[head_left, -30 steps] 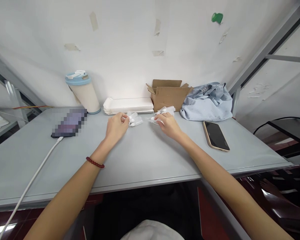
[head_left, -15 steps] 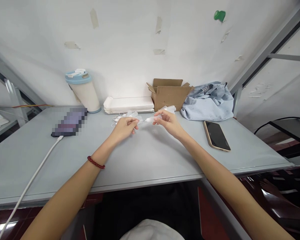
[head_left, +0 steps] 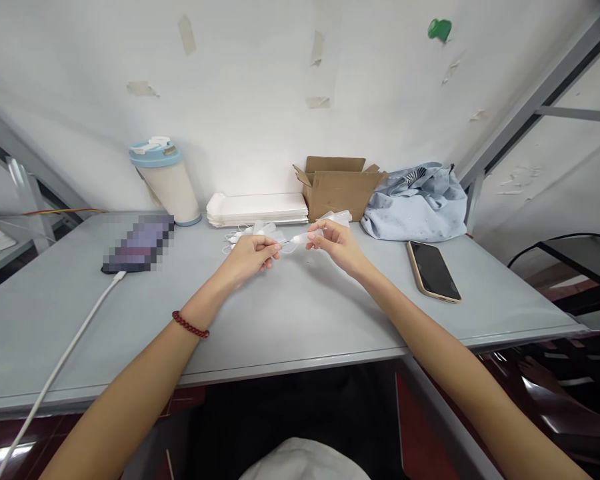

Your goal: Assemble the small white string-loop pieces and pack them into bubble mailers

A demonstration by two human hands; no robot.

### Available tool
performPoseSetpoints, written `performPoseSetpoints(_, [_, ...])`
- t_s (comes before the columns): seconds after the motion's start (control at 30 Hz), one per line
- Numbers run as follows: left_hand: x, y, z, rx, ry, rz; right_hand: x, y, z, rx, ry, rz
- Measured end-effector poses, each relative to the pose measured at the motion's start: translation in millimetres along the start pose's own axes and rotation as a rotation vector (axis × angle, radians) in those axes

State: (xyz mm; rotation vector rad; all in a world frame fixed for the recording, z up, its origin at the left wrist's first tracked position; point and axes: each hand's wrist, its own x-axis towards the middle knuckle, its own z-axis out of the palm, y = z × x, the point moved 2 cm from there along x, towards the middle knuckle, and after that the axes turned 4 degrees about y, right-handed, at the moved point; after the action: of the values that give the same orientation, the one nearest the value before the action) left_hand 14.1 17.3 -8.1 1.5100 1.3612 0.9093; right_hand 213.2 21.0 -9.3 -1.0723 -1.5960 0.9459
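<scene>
My right hand (head_left: 334, 243) pinches a small white translucent piece (head_left: 300, 239) between thumb and fingers. A thin white string (head_left: 290, 249) runs from that piece toward my left hand (head_left: 257, 256). The thumb and forefinger of my left hand are pressed together on the string's end. Behind the left hand lies a loose pile of similar white pieces with strings (head_left: 235, 236), partly covered by the fingers. More translucent pieces (head_left: 341, 217) lie just behind the right hand. Both hands are above the grey table (head_left: 300, 320), a short gap apart.
At the back stand a stack of white card-like sheets (head_left: 257, 209), an open cardboard box (head_left: 341, 197) and a bunched light-blue cloth (head_left: 415, 207). A tumbler (head_left: 167, 183) and a phone on a white cable (head_left: 139, 245) are at left, another phone (head_left: 434, 272) at right.
My left hand has shifted slightly toward the right hand, and the string between them now hangs in a small slack curve. My right hand stays almost in place.
</scene>
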Motion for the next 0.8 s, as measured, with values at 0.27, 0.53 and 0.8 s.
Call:
performPoseSetpoints(0.27, [-0.5,0.9,0.3,-0.054,0.026,0.022,-2.0,-3.3,1.5,-0.001,-0.016,0.012])
performPoseSetpoints(0.53, [1.2,-3.7,-0.1,-0.116,-0.064,0.017,-1.5,-2.1,1.3,0.027,-0.018,0.002])
performPoseSetpoints(0.8, [0.3,-2.7,-1.2,-0.145,-0.07,0.015,-1.0,-2.4,0.6,0.051,-0.011,0.006])
